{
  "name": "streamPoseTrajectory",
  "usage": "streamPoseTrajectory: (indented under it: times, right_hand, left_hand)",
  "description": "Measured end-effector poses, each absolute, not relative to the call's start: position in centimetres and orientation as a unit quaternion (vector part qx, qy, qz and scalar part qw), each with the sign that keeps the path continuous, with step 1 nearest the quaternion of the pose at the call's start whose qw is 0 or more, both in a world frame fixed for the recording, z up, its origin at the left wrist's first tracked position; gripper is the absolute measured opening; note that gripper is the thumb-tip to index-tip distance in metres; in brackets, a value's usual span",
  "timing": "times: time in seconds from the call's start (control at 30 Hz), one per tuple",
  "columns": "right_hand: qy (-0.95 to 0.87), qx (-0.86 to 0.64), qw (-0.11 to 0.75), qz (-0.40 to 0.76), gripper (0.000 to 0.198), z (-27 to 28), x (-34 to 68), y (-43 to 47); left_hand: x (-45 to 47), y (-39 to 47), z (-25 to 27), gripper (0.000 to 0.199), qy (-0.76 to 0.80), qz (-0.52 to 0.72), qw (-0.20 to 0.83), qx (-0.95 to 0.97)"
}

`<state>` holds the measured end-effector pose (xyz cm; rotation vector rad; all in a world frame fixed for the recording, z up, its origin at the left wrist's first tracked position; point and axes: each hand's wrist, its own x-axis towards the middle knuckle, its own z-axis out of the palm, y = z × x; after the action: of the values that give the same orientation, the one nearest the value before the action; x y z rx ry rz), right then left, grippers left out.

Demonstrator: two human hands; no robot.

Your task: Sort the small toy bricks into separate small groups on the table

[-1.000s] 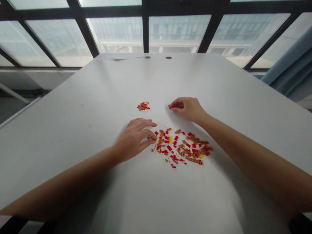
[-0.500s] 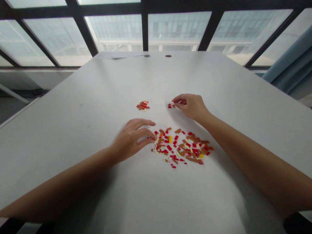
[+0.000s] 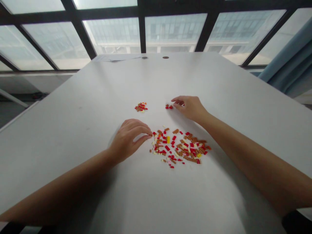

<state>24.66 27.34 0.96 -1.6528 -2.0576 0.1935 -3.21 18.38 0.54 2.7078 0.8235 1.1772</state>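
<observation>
My left hand (image 3: 131, 138) is at the left edge of a spread-out pile of toy bricks (image 3: 185, 148), thumb and fingertips pinched on a small brownish brick (image 3: 150, 135), mostly hidden. Red, brown, yellow and cream pieces make up the pile. Farther back, my right hand (image 3: 188, 107) hovers beside a small group of red and brown bricks (image 3: 168, 106). Its thumb and forefinger are apart, and I see nothing between them. The other fingers are curled and partly hidden.
A smaller heap of mixed bricks (image 3: 141, 107) lies to the left of the red group. Everything rests on a white table (image 3: 146, 195). Paper (image 3: 114, 59) lies at the far edge, near two round dark discs (image 3: 165, 57). Windows stand behind, and a blue curtain (image 3: 290, 61) hangs at the right.
My left fingers have closed from a spread pose into a pinch at the pile's edge. A red piece from my right fingertips now sits with the small group, and those fingers have parted.
</observation>
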Motion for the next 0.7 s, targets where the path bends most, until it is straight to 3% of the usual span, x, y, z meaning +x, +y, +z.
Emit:
streamPoseTrajectory:
  times: [0.27, 0.43, 0.7]
  right_hand:
    - [-0.759, -0.591, 0.257, 0.094, 0.03, 3.0, 24.9, 26.4]
    - [-0.784, -0.564, 0.245, 0.082, 0.026, 4.1, 26.6, 25.0]
    - [-0.779, -0.574, 0.234, 0.093, 0.025, 4.0, 28.1, 24.3]
  left_hand:
    - [-2.8, 18.2, 0.6, 0.012, 0.31, 0.363, 0.022, 0.878]
    - [-1.6, 18.5, 1.2, 0.012, 0.381, 0.32, 0.077, 0.864]
    - [4.0, 24.3, 2.5, 0.01, 0.464, 0.293, 0.101, 0.83]
